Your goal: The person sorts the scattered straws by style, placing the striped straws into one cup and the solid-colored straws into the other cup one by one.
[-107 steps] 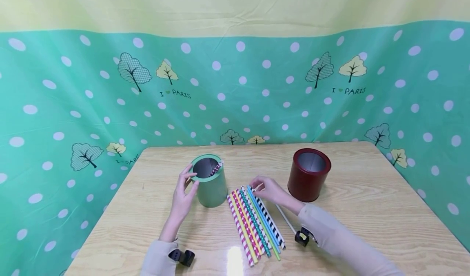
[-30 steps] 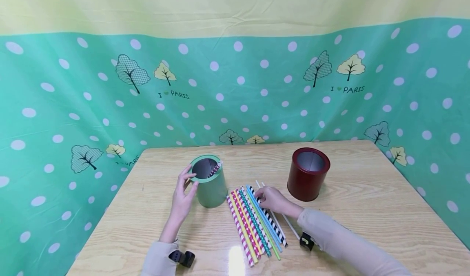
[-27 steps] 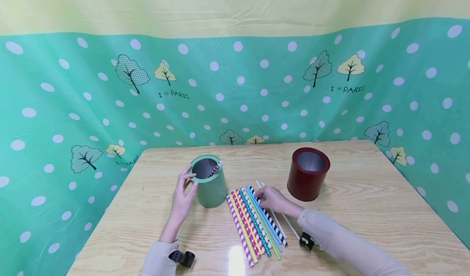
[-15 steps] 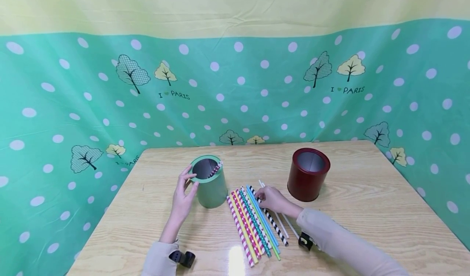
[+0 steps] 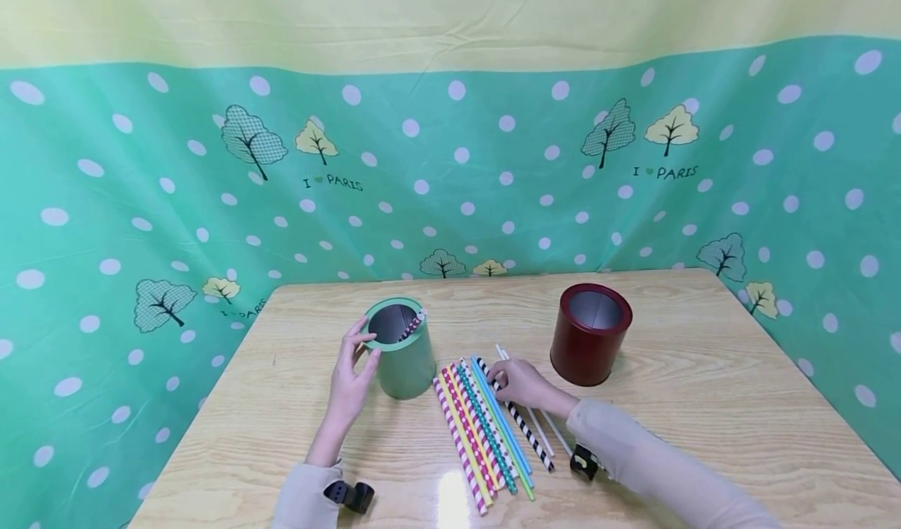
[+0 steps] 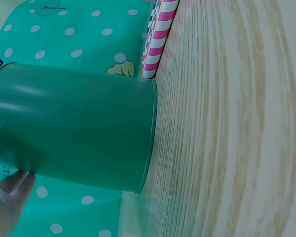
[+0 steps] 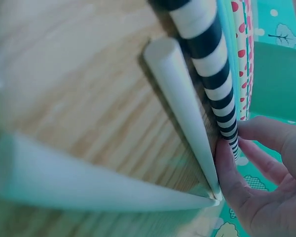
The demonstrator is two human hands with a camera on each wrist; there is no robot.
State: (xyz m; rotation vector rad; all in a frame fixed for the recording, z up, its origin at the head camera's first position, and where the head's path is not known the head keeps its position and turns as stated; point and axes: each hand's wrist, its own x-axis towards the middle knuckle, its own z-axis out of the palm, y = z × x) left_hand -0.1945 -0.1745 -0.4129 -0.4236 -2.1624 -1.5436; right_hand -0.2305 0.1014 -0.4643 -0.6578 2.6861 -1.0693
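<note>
My left hand (image 5: 348,384) grips the near-left side of a green can (image 5: 408,371), thumb and fingers at its rim. A dark-and-white patterned straw (image 5: 414,324) leans inside that can. In the right wrist view, thumb and fingers of my right hand (image 7: 271,168) pinch the far end of a black-and-white striped paper straw (image 7: 219,81) lying on the table. Left of it in the head view lie light blue straws (image 5: 517,433) and several striped, dotted and plain ones (image 5: 468,435). Two thin white sticks (image 7: 182,103) lie beside the striped straw, partly under my right hand.
A dark red can (image 5: 590,353) stands upright behind my right forearm. The wooden table (image 5: 676,357) meets a polka-dot curtain (image 5: 450,169) at its back edge. Dark wrist cameras (image 5: 349,495) sit on both wrists.
The striped straw has shifted slightly right, widening its gap from the blue straws. Over the longer span, my right hand came nearer and a second white stick came into view. My left hand stays put.
</note>
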